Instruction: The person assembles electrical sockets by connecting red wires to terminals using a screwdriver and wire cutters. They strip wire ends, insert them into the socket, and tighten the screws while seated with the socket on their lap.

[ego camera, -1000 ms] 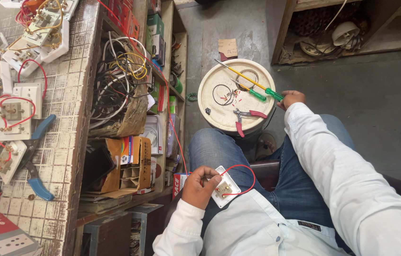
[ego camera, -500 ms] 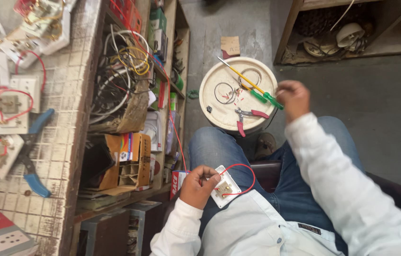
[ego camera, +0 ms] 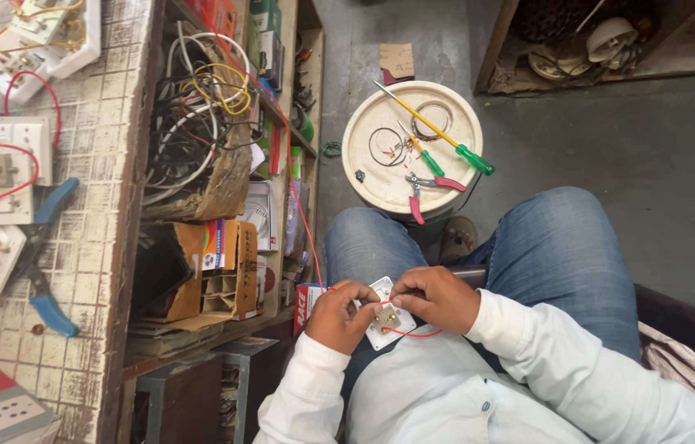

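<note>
While I sit: both hands meet on my lap.
Left hand (ego camera: 339, 316): pinches white switch plate (ego camera: 382, 322).
Right hand (ego camera: 436, 298): pinches red wire (ego camera: 413, 334), just right of plate.

A grey concrete floor (ego camera: 660, 189) spread out under even light. A tiled desk (ego camera: 109, 205) ran along the left, with cluttered wooden shelves (ego camera: 282, 164) just beside it. Across the floor from the desk stood a low wooden cabinet (ego camera: 512, 49).
</note>
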